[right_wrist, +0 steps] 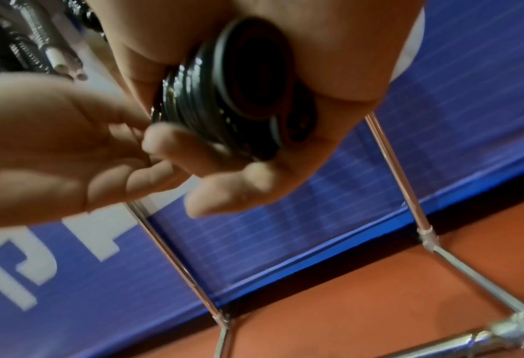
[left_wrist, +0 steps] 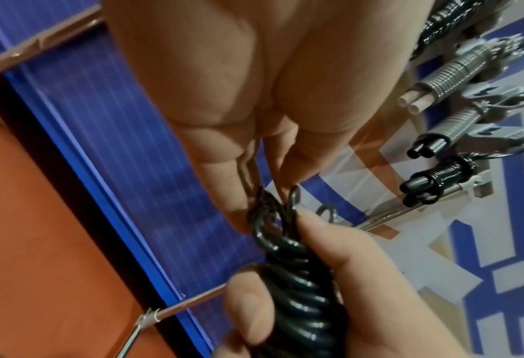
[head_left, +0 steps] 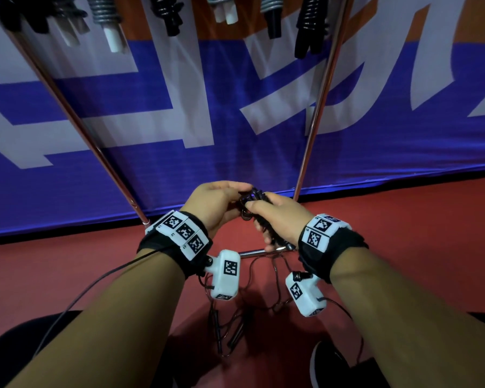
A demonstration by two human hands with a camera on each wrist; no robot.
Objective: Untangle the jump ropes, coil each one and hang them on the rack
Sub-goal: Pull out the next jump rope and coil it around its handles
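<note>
A black jump rope (head_left: 259, 217), wound in tight coils round its handles, is in front of me at waist height. My right hand (head_left: 280, 217) grips the bundle round its middle; its fingers (left_wrist: 361, 278) wrap the glossy coils (left_wrist: 303, 290). At the bundle's top end my left hand (head_left: 219, 203) pinches a thin loop of the cord (left_wrist: 272, 208) with thumb and fingertips. The right wrist view shows the coil (right_wrist: 223, 97) end-on in my right palm, with the left hand (right_wrist: 55, 145) beside it. More dark ropes (head_left: 233, 320) lie tangled on the red floor below my wrists.
The rack's metal poles (head_left: 317, 113) rise on both sides of my hands, with a base bar (head_left: 252, 252) on the floor. Several coiled ropes (head_left: 308, 26), black and grey, hang along the top. A blue banner (head_left: 179, 163) stands behind. My shoe (head_left: 331, 365) is at lower right.
</note>
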